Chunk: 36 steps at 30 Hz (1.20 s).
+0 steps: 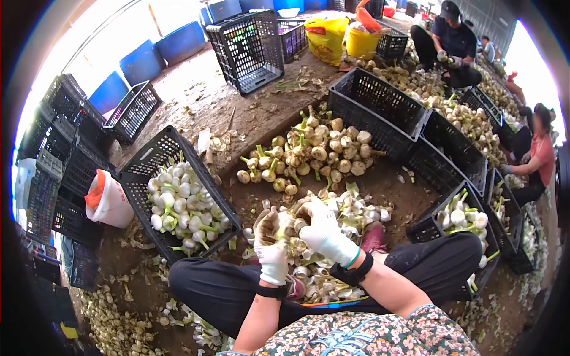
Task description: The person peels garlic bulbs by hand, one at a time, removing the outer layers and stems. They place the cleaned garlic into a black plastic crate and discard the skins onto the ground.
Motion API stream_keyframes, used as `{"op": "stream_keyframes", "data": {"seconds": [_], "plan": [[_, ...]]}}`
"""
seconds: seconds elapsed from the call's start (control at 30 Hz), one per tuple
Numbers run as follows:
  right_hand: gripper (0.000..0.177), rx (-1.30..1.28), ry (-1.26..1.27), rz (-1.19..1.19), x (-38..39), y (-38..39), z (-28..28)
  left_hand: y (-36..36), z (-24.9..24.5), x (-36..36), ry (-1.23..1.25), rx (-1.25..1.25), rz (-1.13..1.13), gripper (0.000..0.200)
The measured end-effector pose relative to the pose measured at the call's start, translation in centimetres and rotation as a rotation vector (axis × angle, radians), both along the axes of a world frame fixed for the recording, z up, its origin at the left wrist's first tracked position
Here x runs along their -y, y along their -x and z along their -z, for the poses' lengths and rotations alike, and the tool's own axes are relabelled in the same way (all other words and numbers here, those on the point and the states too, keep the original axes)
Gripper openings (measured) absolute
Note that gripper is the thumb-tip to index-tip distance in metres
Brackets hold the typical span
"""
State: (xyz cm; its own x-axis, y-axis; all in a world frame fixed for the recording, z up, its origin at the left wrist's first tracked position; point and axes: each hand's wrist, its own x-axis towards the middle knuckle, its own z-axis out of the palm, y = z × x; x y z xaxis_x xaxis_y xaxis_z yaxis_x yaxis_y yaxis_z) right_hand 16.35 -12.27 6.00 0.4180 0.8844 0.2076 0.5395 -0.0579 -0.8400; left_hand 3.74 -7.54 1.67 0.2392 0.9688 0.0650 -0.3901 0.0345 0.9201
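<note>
My left hand (271, 242), in a soiled white glove, has its fingers curled around a garlic bulb (287, 226) held in front of my lap. My right hand (320, 230), in a matching glove, is closed at the bulb's other side, and the fingers partly hide it. Below the hands lies a heap of peeled skins (350, 207) between my legs. Ahead on the ground sits a pile of unpeeled garlic bulbs (320, 148) with short green stems. To the left, a tilted black crate (169, 139) holds cleaned white garlic bulbs (181, 199).
Black crates (380, 107) line the right side, one holding white garlic (463, 219). A white bucket (111, 202) with an orange bag and stacked crates (71, 154) stand left. Two co-workers (451, 44) sit by a long garlic row at right. Behind are a yellow bag (326, 38) and blue tubs (181, 43).
</note>
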Motion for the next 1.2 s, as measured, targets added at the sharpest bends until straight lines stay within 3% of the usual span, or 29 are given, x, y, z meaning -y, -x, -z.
{"op": "stream_keyframes", "data": {"seconds": [0.1, 0.17, 0.23, 0.3, 0.37, 0.43, 0.5, 0.57, 0.6, 0.63, 0.7, 0.73, 0.77, 0.83, 0.9, 1.0, 1.03, 1.1, 1.2], "plan": [[0.024, -0.081, 0.023, -0.017, 0.0, 0.1, 0.1, 0.5, -0.1, -0.2, 0.093, -0.003, 0.03, 0.036], [0.024, 0.125, 0.045, 0.018, -0.2, -0.3, 0.0, 0.5, 0.1, -0.5, 0.049, 0.023, 0.043, 0.031], [0.021, 0.172, -0.036, 0.043, -0.6, -1.0, 0.5, 0.7, 0.4, -0.9, -0.036, 0.071, 0.07, 0.023], [0.018, 0.22, -0.116, 0.068, -1.0, -2.1, 1.8, 1.5, 0.3, -1.4, 0.088, 0.202, 0.147, 0.02], [0.023, 0.196, 0.01, 0.185, -1.4, -3.9, 4.2, 1.8, -0.3, -1.6, 0.212, 0.331, 0.223, 0.017], [0.021, 0.211, 0.16, 0.212, -1.2, -5.2, 5.6, 1.3, -1.0, -2.0, 0.293, 0.629, 0.304, 0.019], [0.024, 0.178, 0.437, -0.08, -0.6, -6.8, 6.9, 1.3, -0.7, -2.3, 0.415, 0.724, 0.264, 0.02], [0.024, 0.32, 0.712, -0.345, 0.0, -7.4, 10.7, 1.9, -0.5, -3.6, 0.6, 0.711, 0.156, 0.022], [0.025, 0.349, 0.783, -0.357, -0.6, -7.9, 12.9, 2.2, 0.4, -5.1, 0.683, 0.696, 0.037, 0.026], [0.025, 0.354, 0.784, -0.363, -1.9, -8.2, 13.8, 2.4, -0.2, -6.8, 0.599, 0.799, -0.051, 0.029], [0.035, 0.381, 0.657, -0.064, -5.1, -8.2, 15.4, 4.0, -3.9, -9.9, 0.364, 0.893, -0.01, 0.046], [0.039, 0.167, 0.577, 0.069, -6.9, -7.6, 13.6, 5.0, -4.9, -11.1, 0.337, 0.911, -0.05, 0.048], [0.041, 0.137, 0.355, 0.055, -9.0, -8.3, 17.1, 5.4, -5.4, -12.2, 0.305, 0.93, -0.09, 0.051], [0.043, 0.159, 0.36, 0.073, -14.3, -8.6, 21.7, 4.8, -5.2, -11.9, 0.145, 0.797, -0.061, 0.049], [0.044, 0.142, 0.539, 0.043, -17.1, -7.7, 22.2, 4.2, -3.2, -11.1, 0.34, 0.829, 0.067, 0.038], [0.038, 0.099, 0.532, 0.061, -18.0, -7.9, 24.6, 1.5, 1.1, -9.2, 0.617, 0.456, -0.106, 0.025], [0.031, -0.109, 0.539, 0.067, -17.6, -7.8, 23.8, 0.8, 3.3, -8.8, 0.634, 0.311, -0.12, 0.03], [0.034, -0.921, 0.283, 0.133, -14.9, -5.8, 19.9, -0.6, 5.5, -8.0, 0.639, 0.147, -0.11, 0.043], [0.039, -1.04, 0.115, -0.056, -10.1, -3.6, 11.8, -2.0, 6.3, -7.2, 0.748, 0.237, 0.055, 0.056]]}}
